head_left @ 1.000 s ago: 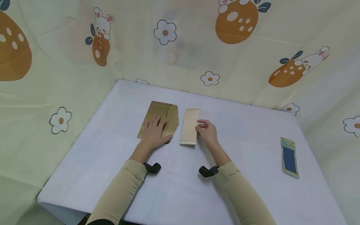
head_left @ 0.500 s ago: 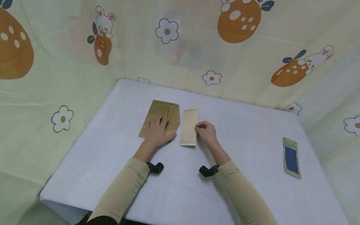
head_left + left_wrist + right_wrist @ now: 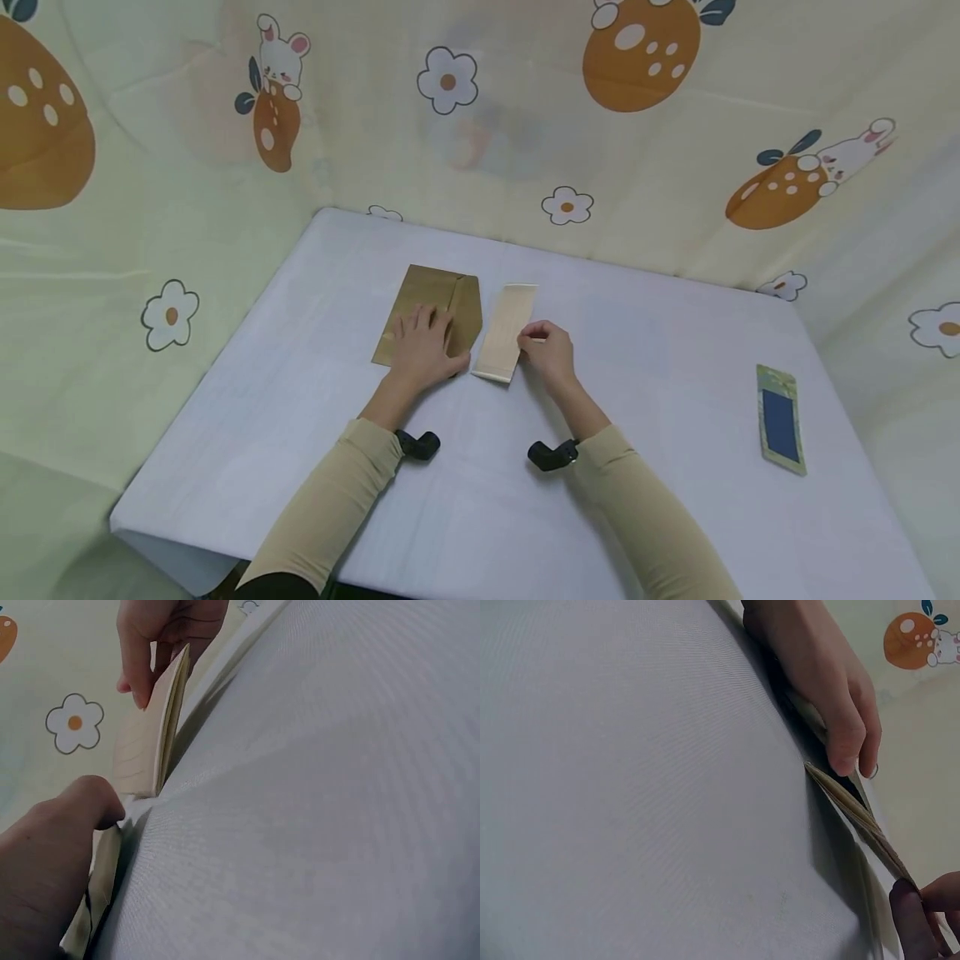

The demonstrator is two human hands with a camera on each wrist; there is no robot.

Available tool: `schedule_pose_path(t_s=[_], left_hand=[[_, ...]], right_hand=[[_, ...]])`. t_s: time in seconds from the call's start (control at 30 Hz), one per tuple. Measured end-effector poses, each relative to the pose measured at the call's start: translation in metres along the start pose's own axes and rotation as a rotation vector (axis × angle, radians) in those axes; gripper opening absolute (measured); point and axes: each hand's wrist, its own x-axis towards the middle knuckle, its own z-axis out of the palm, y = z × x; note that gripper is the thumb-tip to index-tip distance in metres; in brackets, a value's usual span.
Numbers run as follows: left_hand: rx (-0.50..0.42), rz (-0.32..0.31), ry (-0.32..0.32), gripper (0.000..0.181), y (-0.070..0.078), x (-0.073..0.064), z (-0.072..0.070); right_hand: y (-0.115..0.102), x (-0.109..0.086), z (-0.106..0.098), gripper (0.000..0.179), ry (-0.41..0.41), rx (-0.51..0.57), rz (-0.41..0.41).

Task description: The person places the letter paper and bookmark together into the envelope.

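We're resting the left hand (image 3: 423, 348) flat on the brown envelope (image 3: 429, 286), centre of frame; right hand (image 3: 551, 353) is pinching the pale folded strip (image 3: 507, 332), just right of it, by its right edge; strip's lower end is swinging left, so we're apparently closing the gap

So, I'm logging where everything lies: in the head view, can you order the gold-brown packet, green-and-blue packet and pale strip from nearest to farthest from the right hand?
1. Pale strip: pinched at its right edge by the right hand.
2. Gold-brown packet: left of the strip, under the left hand.
3. Green-and-blue packet: well off to the right.
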Motion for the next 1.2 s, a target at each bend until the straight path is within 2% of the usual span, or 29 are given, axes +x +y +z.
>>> schedule_pose_path(t_s=[0.3, 0.47, 0.7, 0.83, 1.0, 1.2], left_hand=[[-0.071, 0.013, 0.034, 0.072, -0.001, 0.001, 0.001], [-0.096, 0.015, 0.044, 0.07, -0.001, 0.0, 0.001], [-0.115, 0.025, 0.049, 0.064, -0.002, -0.001, 0.001], [-0.092, 0.026, 0.052, 0.057, -0.003, -0.002, 0.0], [-0.071, 0.021, 0.055, 0.05, -0.004, -0.001, 0.0], [-0.093, 0.027, 0.079, 0.044, -0.003, -0.001, 0.0]], right_hand=[[0.001, 0.001, 0.008, 0.028, 0.02, 0.013, 0.021], [-0.003, 0.001, 0.008, 0.031, 0.035, 0.01, 0.005], [-0.007, 0.003, 0.0, 0.031, 0.134, 0.099, -0.006], [-0.008, 0.005, -0.003, 0.031, 0.161, 0.173, -0.015], [-0.008, 0.007, 0.001, 0.031, 0.119, 0.275, -0.011], [-0.009, 0.006, 0.008, 0.031, 0.097, 0.194, -0.022]])
